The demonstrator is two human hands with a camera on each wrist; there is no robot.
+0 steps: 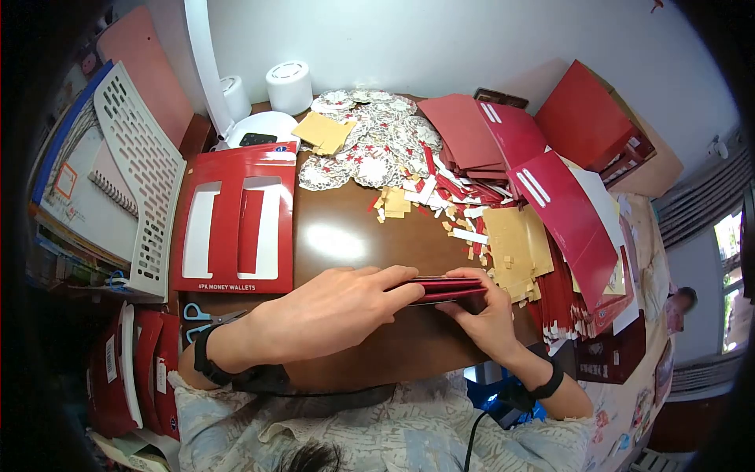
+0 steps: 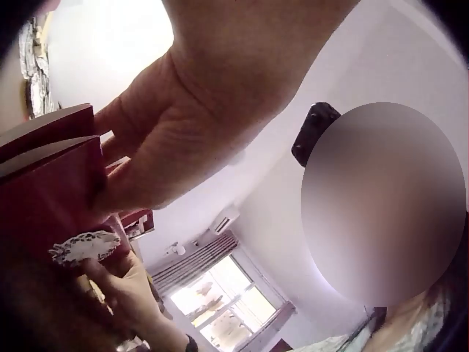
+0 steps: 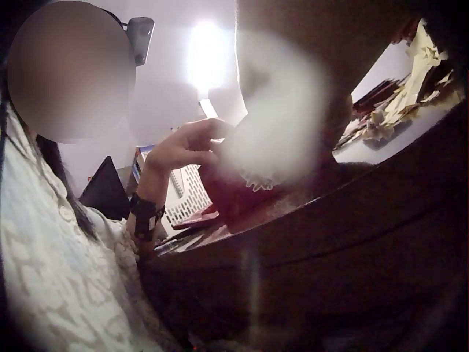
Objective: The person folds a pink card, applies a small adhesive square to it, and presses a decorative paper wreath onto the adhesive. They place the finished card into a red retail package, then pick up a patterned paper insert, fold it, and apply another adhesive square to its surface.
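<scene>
Between both hands a dark red folded money wallet point(image 1: 452, 291) stands edge-on over the front of the table. My left hand point(image 1: 334, 307) pinches its left end with fingers and thumb. At the other end my right hand point(image 1: 489, 318) grips it, thumb toward me and fingers over the far side. The left wrist view shows the wallet point(image 2: 51, 194) slightly parted at its top edges. A white lacy ornament point(image 2: 86, 248) sits on its outer face, close to the right hand's thumb. In the right wrist view a white blur hides much of the wallet.
A red window box point(image 1: 236, 284) marked money wallets lies left, with blue-handled scissors point(image 1: 200, 315) below it. Lacy ornaments point(image 1: 370, 161) are heaped at the back beside a lamp point(image 1: 208, 71). Red cards point(image 1: 562, 216), paper scraps and yellow sheets point(image 1: 515, 248) crowd the right.
</scene>
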